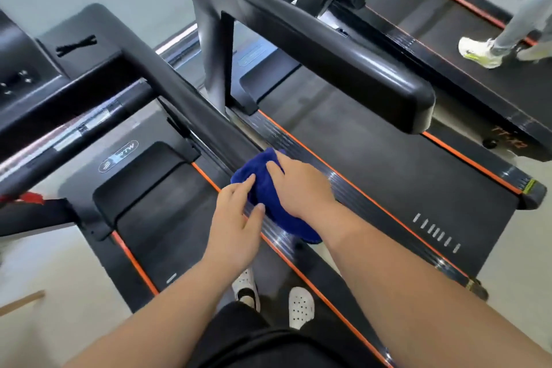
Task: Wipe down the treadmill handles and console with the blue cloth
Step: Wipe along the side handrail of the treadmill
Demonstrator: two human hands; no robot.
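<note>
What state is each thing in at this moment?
blue cloth: bunched at the handle's near end, under both hands.
handle: near end covered by the cloth.
right hand: flat on top of the cloth.
left hand: straight fingers touching the cloth's side.
far treadmill: someone's shoe on its belt.

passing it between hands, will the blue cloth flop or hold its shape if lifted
Probably floppy: the blue cloth bunches and drapes over the handle end. Likely light, being soft fabric; its plush nap shouldn't slide easily.
</note>
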